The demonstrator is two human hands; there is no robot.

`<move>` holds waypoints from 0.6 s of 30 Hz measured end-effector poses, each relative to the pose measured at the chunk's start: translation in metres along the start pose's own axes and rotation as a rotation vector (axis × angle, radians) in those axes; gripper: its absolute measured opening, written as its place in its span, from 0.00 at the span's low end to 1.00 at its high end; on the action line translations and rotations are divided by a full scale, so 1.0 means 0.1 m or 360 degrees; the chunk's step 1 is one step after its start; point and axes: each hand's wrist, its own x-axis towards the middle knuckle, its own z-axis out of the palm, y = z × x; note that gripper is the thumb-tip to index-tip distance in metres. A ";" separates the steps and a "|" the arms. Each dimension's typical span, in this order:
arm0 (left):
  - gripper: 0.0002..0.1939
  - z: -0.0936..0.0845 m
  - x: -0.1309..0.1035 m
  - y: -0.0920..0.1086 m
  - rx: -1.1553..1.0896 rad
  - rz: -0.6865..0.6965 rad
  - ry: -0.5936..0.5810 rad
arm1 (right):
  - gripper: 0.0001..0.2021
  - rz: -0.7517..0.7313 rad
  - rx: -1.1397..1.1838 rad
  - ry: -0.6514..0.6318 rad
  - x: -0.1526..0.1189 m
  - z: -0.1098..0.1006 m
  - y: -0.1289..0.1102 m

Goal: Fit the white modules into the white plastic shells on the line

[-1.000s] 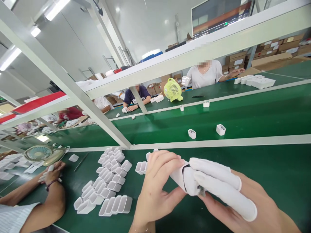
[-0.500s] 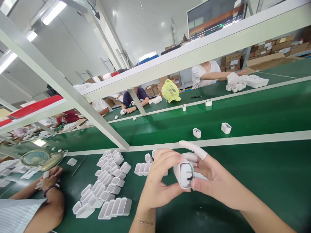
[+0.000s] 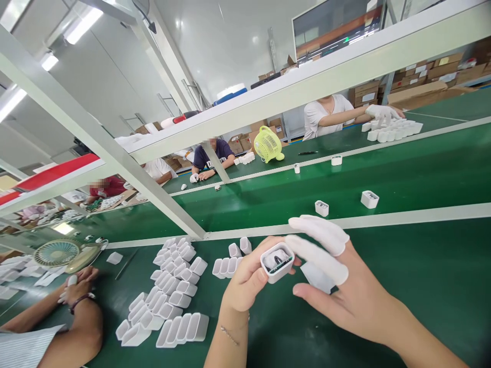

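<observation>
My left hand (image 3: 242, 287) grips a small white plastic housing (image 3: 283, 274), open end towards me. Inside it a white part, a dark curved wire and a green board edge show. Just right of it, my right hand (image 3: 358, 296) is raised with fingers apart and holds nothing; white finger covers sit on two of its fingers. Under that hand lies a flat white piece (image 3: 317, 278), partly hidden. Behind my left hand stand several empty white housings (image 3: 226, 267), some partly covered by the hand.
More white housings (image 3: 169, 286) fill the bench to the left, beside a co-worker's folded arms (image 3: 86, 317) and a fan (image 3: 57, 254). Beyond the pale rail (image 3: 414, 217), a green belt (image 3: 261, 202) carries filled housings (image 3: 369, 200). A slanted post (image 3: 153, 189) rises at left. Co-workers sit opposite.
My right hand has let go of the housing and drawn back to the right, fingers spreading. My left hand has turned the housing, its opening now facing up more. Housings on the belt shifted right.
</observation>
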 end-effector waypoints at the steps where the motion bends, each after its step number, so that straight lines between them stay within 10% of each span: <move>1: 0.26 0.00 0.00 -0.02 -0.0018 -0.0015 -0.0011 | 0.20 -0.0088 -0.0059 -0.0019 0.02 0.00 -0.02; 18: 0.26 0.00 0.07 0.03 0.0267 -0.0018 -0.0175 | 0.10 -0.0042 0.0023 -0.0196 0.01 0.04 -0.05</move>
